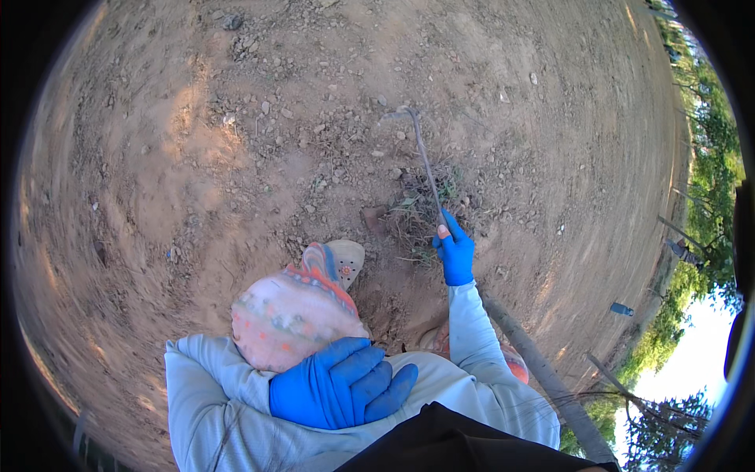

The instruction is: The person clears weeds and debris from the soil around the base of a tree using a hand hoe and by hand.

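In my right hand [457,251], which wears a blue glove with the thumb tip bare, is a thin metal hand tool [423,150] with a hooked end. Its shaft points away from me, over a clump of dry and green weeds [422,206]. The hooked tip, slightly blurred, is above or on the stony soil; I cannot tell which. My left hand [342,386], also gloved in blue, rests between my bent knee [295,318] and my body. Its fingers are loosely bent and slightly apart, with nothing visible in them; its palm is hidden.
Dry brown soil [147,236] with scattered stones spreads all around. My clog [349,259] stands left of the weeds, near a reddish-brown fragment [373,218]. A wooden pole [548,377] slants past my right arm. Farther right are a blue bottle-like container [621,309] and trees [711,147].
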A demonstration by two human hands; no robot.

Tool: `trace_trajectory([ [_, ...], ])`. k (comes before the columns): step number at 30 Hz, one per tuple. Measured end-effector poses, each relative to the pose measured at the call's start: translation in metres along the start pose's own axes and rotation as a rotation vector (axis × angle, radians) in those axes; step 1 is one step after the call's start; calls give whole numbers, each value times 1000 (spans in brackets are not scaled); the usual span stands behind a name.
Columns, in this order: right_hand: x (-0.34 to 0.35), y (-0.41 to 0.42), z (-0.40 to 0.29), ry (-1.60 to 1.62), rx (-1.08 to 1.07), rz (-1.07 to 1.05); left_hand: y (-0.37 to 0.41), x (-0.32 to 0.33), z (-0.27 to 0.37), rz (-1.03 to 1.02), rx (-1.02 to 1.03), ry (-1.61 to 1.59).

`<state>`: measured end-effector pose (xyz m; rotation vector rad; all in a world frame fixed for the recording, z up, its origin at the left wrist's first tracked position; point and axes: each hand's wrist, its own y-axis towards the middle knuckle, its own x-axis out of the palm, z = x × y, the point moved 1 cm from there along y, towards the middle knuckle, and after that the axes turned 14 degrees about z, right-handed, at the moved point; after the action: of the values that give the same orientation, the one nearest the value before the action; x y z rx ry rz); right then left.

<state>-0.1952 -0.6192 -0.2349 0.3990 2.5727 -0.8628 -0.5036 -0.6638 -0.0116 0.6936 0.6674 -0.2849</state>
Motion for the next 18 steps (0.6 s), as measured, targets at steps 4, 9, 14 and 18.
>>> trace_trajectory([
  [4,45,8,-44,-112,-221,-260,5,9,12,-23,50,-8],
  [9,94,30,-79,-329,-385,-530,9,16,25,-74,119,-7],
  [14,3,55,-26,-248,-378,-347,4,17,34,-47,78,-57],
  [18,-65,23,-5,-257,-158,-174,1,21,37,-16,71,-70],
])
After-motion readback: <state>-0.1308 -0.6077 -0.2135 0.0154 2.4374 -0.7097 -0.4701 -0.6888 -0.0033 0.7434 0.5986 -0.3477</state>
